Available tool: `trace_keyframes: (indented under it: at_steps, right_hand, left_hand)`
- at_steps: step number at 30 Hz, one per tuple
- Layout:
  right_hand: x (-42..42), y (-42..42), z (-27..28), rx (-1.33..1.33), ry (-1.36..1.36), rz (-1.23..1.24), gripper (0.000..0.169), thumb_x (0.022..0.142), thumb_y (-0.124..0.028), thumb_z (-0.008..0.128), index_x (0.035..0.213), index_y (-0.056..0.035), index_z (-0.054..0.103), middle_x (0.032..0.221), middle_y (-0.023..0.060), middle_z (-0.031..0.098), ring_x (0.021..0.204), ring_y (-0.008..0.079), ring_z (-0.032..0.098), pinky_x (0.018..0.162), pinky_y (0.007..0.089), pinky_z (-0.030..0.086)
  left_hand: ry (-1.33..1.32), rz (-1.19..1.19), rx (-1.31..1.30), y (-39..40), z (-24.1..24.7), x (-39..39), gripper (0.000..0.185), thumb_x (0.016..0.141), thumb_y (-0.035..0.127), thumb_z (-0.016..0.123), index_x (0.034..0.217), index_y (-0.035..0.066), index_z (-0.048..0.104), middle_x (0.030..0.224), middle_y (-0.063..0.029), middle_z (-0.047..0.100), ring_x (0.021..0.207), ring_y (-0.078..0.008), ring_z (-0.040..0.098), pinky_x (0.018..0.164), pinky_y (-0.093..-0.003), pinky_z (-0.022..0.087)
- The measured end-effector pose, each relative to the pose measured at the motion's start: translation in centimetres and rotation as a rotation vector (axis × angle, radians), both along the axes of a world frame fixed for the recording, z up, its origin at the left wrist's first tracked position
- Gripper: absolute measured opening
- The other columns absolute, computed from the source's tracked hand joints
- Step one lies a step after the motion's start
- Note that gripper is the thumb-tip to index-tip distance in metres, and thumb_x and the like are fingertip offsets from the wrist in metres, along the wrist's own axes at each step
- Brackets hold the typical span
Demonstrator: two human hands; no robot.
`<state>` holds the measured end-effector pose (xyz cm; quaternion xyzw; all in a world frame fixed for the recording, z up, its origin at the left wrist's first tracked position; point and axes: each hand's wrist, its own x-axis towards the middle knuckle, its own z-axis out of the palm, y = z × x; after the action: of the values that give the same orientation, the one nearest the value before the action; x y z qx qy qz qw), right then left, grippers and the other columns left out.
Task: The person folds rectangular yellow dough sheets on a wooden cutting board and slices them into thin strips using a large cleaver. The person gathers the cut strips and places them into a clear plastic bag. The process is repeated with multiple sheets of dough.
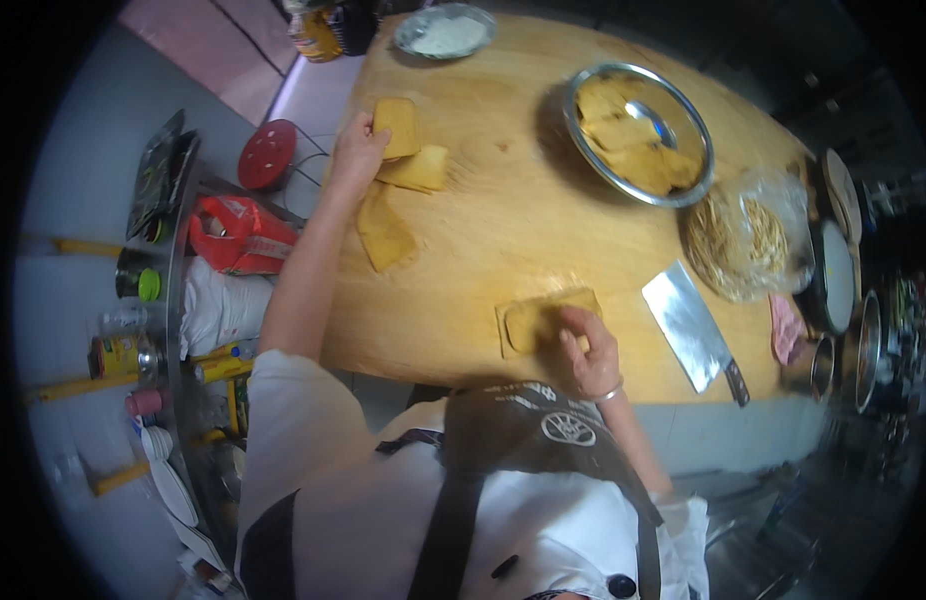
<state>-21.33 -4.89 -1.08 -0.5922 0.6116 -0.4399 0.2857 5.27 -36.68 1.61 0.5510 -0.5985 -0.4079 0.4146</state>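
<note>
My left hand (362, 146) grips the edge of a flat yellow-brown sheet of food (397, 126), perhaps tofu, at the table's left side. Just below it lie another folded sheet (422, 169) and a limp, curved one (384, 231). Near the front edge, my right hand (592, 352) hovers over or touches the right end of stacked sheets (534, 328); its fingers are bent, and contact is unclear. A cleaver (686, 322) with a dark handle lies flat to the right of that stack. Similar pieces fill part of a steel bowl (707, 154) farther back.
The wooden table (478, 232) bears a plastic-wrapped dish of white powder (452, 34) at the back and a clear bag of noodle-like strands (755, 232) at right. Near the right edge are a pink cloth (785, 328) and several containers. A red stool (266, 154) and a loaded shelf stand left.
</note>
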Motion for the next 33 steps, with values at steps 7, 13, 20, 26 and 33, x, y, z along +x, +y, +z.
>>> trace_keyframes:
  at_steps: [7,13,20,26,33]
  right_hand:
    - [-0.3,0.3,2.6,0.346,-1.378,-0.114,0.021,0.087,-0.012,0.052,0.102,0.0018,0.056,0.097,0.0123,0.06,0.088,0.0182,0.059,0.073,0.0284,0.05]
    - [-1.9,3.1,0.7,0.454,-1.14,-0.302,0.015,0.088,-0.013,0.051,0.095,-0.0007,0.057,0.088,0.0058,0.061,0.077,0.0112,0.059,0.066,0.0236,0.048]
    - [-3.2,2.4,-1.5,0.41,-0.514,-0.285,0.016,0.082,-0.01,0.058,0.094,0.0002,0.06,0.082,0.0077,0.06,0.07,0.0152,0.057,0.065,0.0263,0.045]
    - [-3.9,-1.5,-2.0,0.242,-0.117,-0.296,0.022,0.071,-0.009,0.066,0.09,0.0003,0.06,0.073,0.0151,0.059,0.067,0.0255,0.059,0.062,0.0328,0.047]
    - [-4.5,-2.5,-4.6,0.079,0.207,-0.255,0.018,0.068,-0.006,0.066,0.081,-0.0013,0.057,0.071,0.0147,0.057,0.066,0.03,0.056,0.06,0.0368,0.046]
  left_hand:
    - [0.692,-0.486,0.477,17.6,4.2,-6.3,0.034,0.083,0.002,0.048,0.116,-0.004,0.042,0.112,-0.0125,0.053,0.103,-0.0202,0.053,0.09,-0.031,0.042]
    - [0.523,-0.442,0.749,26.2,-4.5,-6.9,0.031,0.084,0.004,0.046,0.114,-0.002,0.044,0.108,-0.0116,0.056,0.102,-0.0199,0.053,0.087,-0.033,0.044]
    - [0.78,-0.249,0.828,27.7,-3.9,-8.0,0.022,0.085,0.003,0.046,0.106,-0.003,0.047,0.103,-0.0125,0.055,0.093,-0.0184,0.056,0.079,-0.0362,0.048]
    - [0.404,-0.24,0.736,27.0,-5.1,-9.0,0.018,0.084,0.007,0.049,0.1,-0.002,0.05,0.094,-0.0107,0.058,0.082,-0.016,0.059,0.065,-0.0297,0.052]
    - [0.062,-0.325,0.722,25.5,-6.7,-8.9,0.018,0.082,0.014,0.055,0.09,-0.003,0.054,0.079,-0.0098,0.061,0.065,-0.0141,0.06,0.051,-0.0243,0.05]
